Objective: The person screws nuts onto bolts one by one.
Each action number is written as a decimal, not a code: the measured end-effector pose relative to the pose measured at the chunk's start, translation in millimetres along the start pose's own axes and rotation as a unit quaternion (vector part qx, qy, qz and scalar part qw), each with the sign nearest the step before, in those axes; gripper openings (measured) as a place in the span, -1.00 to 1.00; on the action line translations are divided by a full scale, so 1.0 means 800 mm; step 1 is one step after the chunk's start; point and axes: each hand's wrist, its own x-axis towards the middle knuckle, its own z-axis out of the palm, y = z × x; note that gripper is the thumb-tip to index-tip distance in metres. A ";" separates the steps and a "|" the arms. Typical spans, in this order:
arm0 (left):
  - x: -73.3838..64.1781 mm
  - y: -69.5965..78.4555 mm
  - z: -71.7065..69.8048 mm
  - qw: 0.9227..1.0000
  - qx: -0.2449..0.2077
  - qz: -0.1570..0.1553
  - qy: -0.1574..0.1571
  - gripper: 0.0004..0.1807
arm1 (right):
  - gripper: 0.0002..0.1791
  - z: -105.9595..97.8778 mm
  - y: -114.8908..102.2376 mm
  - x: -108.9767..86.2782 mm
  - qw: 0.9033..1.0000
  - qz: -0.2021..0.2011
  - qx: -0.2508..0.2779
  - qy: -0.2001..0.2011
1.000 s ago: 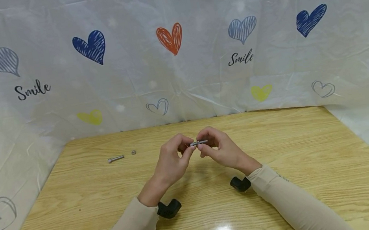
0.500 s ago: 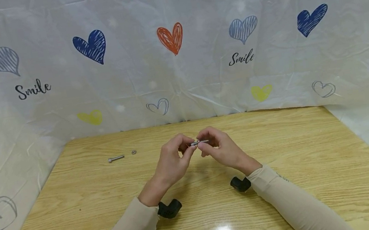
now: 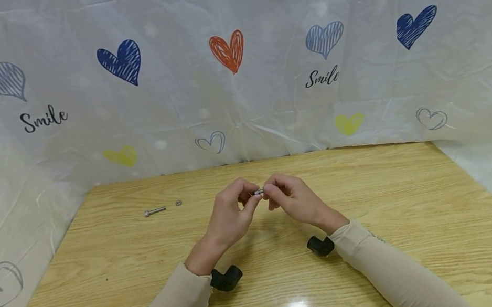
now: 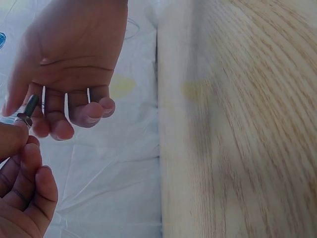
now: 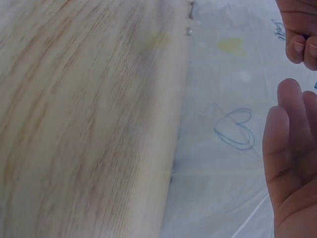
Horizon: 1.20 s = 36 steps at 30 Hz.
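Observation:
My left hand [image 3: 232, 211] pinches a metal bolt [image 3: 258, 192] by one end between thumb and index finger. In the left wrist view the bolt's threaded shaft [image 4: 31, 104] sticks out past the left fingertips, with a hex nut [image 4: 24, 118] around it close to them. My right hand [image 3: 293, 199] meets it from the other side, thumb and index finger about the nut and shaft. Its thumb hides the bolt's far part in the head view. The other right fingers [image 5: 291, 106] extend loosely. Both hands are raised over the table.
A second bolt [image 3: 155, 211] lies on the wooden table [image 3: 149, 274] to the left, with a loose nut [image 3: 179, 202] beside it. A white cloth [image 3: 278, 111] printed with hearts stands behind the table. Black wrist devices [image 3: 226, 279] hang beneath the sleeves.
My right thumb has shifted up and inward over the bolt, covering the shaft end that showed earlier. The left hand has stayed put.

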 end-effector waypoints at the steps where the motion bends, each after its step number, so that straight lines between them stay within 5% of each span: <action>1: 0.000 0.000 0.000 1.000 0.001 0.000 0.000 -0.91 | -0.75 0.000 0.000 0.000 1.000 0.000 0.003 0.001; 8: 0.001 0.002 -0.001 1.000 -0.001 -0.006 -0.004 -0.90 | -0.73 -0.001 0.002 -0.001 0.999 -0.013 0.034 0.006; 14: -0.001 0.001 -0.001 1.000 -0.002 -0.010 -0.004 -0.91 | -0.76 0.001 -0.024 -0.005 0.998 -0.031 0.048 0.000; 20: -0.002 0.001 0.001 1.000 0.000 -0.008 -0.002 -0.91 | -0.89 0.002 -0.036 -0.007 1.000 -0.012 0.012 0.001; 26: -0.002 0.000 0.001 1.000 -0.002 0.000 0.000 -0.91 | -0.79 0.001 -0.038 -0.006 1.000 -0.001 -0.005 -0.001; 36: -0.001 0.001 0.000 1.000 0.001 0.000 0.001 -0.91 | -0.78 0.000 -0.010 -0.002 0.999 -0.030 0.041 0.001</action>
